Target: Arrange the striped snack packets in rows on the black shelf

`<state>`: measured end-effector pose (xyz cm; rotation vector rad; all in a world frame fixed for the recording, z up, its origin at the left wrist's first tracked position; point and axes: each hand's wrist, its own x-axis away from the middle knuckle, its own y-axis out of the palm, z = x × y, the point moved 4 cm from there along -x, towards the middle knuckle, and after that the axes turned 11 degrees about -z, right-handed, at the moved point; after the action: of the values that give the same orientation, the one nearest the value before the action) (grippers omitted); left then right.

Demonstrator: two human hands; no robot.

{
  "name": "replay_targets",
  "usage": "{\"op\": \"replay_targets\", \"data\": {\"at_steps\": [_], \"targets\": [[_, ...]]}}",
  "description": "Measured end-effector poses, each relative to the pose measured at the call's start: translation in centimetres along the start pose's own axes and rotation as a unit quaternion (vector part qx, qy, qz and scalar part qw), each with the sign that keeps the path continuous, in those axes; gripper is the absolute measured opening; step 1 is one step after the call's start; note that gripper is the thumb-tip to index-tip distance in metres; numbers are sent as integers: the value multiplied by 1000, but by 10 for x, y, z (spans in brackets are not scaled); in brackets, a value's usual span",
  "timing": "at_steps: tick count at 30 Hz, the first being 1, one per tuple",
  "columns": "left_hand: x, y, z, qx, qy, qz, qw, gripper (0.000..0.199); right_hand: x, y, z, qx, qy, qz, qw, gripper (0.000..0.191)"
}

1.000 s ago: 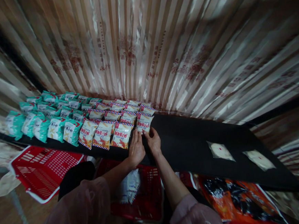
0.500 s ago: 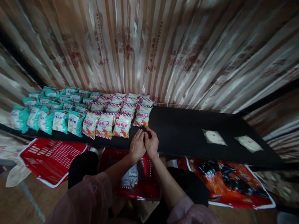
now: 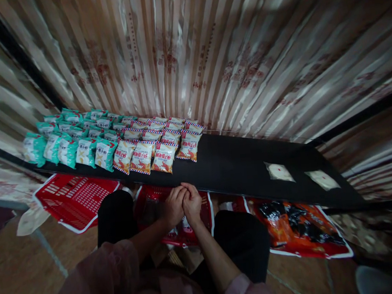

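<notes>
My left hand (image 3: 174, 206) and my right hand (image 3: 191, 202) are pressed together just in front of the shelf's near edge, above a red basket (image 3: 208, 211). The fingers of both are closed against each other, and no object shows between them. Beyond them, snack bags stand in rows on the black shelf (image 3: 231, 162). Nearest is an orange-and-white snack bag (image 3: 163, 157) in the front row; another orange-and-white bag (image 3: 188, 146) stands slightly apart at the right end. Green-and-white snack bags (image 3: 86, 153) fill the left part.
Two flat white packets (image 3: 279, 172) lie on the shelf's right part. Below it sit a red basket (image 3: 81, 199) at left and one with orange-and-black packages (image 3: 300, 229) at right. A striped curtain (image 3: 182, 53) hangs behind. My knees (image 3: 116, 216) are under the shelf's edge.
Both hands have drawn back from the shelf top toward me and closed more tightly together. The bags and packets keep their places; the view has shifted slightly.
</notes>
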<state>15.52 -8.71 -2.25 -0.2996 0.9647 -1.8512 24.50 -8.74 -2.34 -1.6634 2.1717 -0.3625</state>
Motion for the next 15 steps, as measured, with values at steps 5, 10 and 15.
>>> {"op": "replay_targets", "data": {"at_steps": [5, 10, 15], "targets": [[36, 10, -20, 15, -16, -62, 998, 32, 35, 25, 19, 33, 29, -61, 997, 38], [63, 29, -55, 3, -172, -135, 976, 35, 59, 55, 58, 101, 173, -179, 963, 37], [76, 40, -89, -36, -316, -191, 929, 41, 75, 71, 85, 134, 260, -276, 915, 37]]}}
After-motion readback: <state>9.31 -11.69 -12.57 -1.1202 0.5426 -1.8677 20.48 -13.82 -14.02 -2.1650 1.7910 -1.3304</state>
